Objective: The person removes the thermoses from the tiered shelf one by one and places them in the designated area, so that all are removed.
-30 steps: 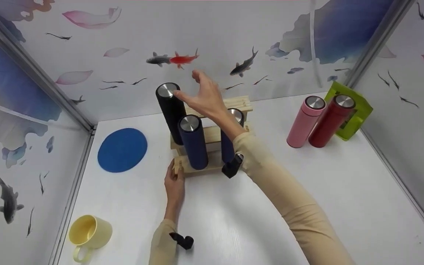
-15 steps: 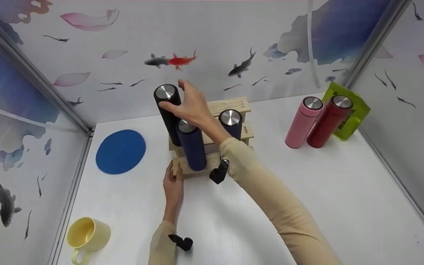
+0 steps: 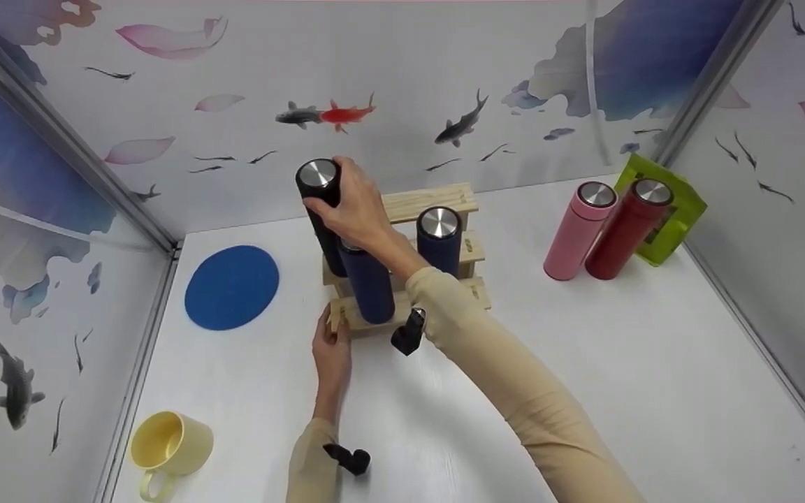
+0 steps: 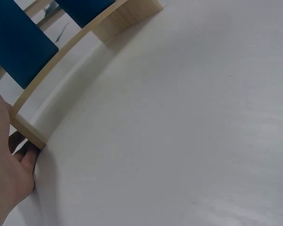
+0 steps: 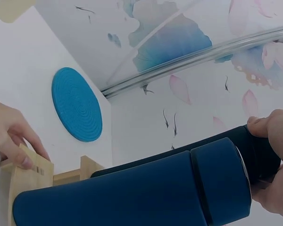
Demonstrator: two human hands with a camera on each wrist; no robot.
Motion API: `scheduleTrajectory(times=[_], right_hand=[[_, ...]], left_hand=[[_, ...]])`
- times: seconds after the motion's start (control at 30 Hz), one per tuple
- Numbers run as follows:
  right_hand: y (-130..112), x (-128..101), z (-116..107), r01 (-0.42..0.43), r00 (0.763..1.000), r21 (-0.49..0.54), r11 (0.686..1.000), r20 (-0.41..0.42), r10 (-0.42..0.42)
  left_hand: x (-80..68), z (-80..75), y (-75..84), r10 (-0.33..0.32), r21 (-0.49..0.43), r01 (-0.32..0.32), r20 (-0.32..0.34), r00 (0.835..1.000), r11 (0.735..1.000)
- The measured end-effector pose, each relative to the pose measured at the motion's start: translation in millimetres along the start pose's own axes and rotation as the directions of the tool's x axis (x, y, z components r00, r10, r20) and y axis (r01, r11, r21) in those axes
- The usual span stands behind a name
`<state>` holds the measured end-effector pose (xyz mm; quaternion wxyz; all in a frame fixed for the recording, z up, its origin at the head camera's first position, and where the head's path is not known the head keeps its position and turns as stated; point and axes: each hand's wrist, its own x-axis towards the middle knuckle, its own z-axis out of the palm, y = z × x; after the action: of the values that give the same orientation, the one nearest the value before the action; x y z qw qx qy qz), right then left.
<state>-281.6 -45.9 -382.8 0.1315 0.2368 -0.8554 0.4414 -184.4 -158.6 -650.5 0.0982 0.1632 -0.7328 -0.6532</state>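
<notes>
— What's the right hand doing, over at your end?

— I've got it clamped round the black bottle, up near the steel lid, thumb on the near side, fingers wrapping the far side!

— And where is that bottle?

— Upright at the far left of the wooden rack, just beyond a navy bottle standing on the near tier. My forearm crosses in front of the other blue bottle, to the right, so its base is hidden from the head camera.

— Left hand?

— Gripping the rack's near left corner, thumb and fingers on the board's end.

— Anything around it?

— Blue mat to the left, yellow mug near left; far right, the pink bottle beside the red bottle, a green object behind.
</notes>
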Motion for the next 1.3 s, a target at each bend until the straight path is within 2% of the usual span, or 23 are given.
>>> scheduleTrajectory(times=[0.37, 0.4, 0.6, 0.63, 0.73, 0.9, 1.13, 1.3], right_hand=[[5.0, -1.7, -7.3, -0.044, 0.998, 0.016, 0.999, -0.049, 0.045], [5.8, -1.4, -8.4, -0.047, 0.997, 0.019, 0.999, -0.057, 0.048], [10.2, -0.4, -21.1, -0.068, 0.994, 0.022, 0.997, -0.084, 0.069], [10.5, -0.5, -23.7, -0.072, 0.994, 0.022, 0.997, -0.086, 0.073], [11.0, -1.1, -29.4, -0.083, 0.992, 0.027, 0.996, -0.094, 0.085], [15.7, -2.1, -36.8, -0.090, 0.990, 0.052, 0.995, -0.102, 0.095], [29.6, -4.5, -52.5, -0.078, 0.983, 0.059, 0.995, -0.160, 0.086], [36.9, -7.2, -64.3, -0.072, 0.978, 0.050, 0.996, -0.191, 0.080]], left_hand=[[0.3, -1.4, 0.6, 0.012, -0.001, -0.012, -0.012, 1.000, 1.000], [-1.8, -2.4, 5.8, 0.014, -0.005, -0.015, -0.007, 1.000, 1.000], [-1.2, -1.8, 7.4, 0.033, -0.010, -0.033, -0.010, 0.999, 0.999], [0.9, -0.6, 2.5, 0.037, -0.007, -0.037, -0.015, 0.999, 0.999], [0.8, 0.2, 1.6, 0.036, -0.004, -0.036, -0.018, 0.999, 0.999], [-0.8, 0.2, -0.4, 0.020, -0.011, -0.020, -0.021, 1.000, 1.000], [-1.1, -0.6, -0.2, -0.039, -0.023, 0.039, 0.005, 0.999, 0.999], [-0.6, -0.8, 0.8, -0.042, -0.023, 0.042, 0.018, 0.999, 0.999]])
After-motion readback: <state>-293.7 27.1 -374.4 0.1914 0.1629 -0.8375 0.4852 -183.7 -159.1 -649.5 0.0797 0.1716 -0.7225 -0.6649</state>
